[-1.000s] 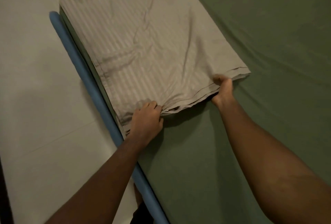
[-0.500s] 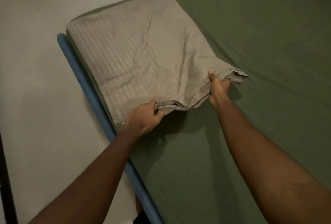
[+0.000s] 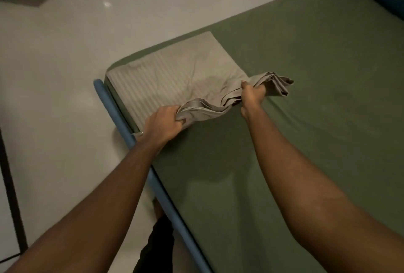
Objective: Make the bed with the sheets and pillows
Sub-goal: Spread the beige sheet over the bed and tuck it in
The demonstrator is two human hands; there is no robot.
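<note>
Both hands, left [image 3: 162, 125] and right [image 3: 252, 94], have fingers clamped on the folded sheet [image 3: 175, 78], at the bed [image 3: 306, 120] corner. It could unfold messily if layers slip.

One beige sheet [image 3: 175, 76], one green mattress [image 3: 306, 109], one blue rail [image 3: 110, 106], one left hand [image 3: 162, 125], one right hand [image 3: 252, 95].
</note>
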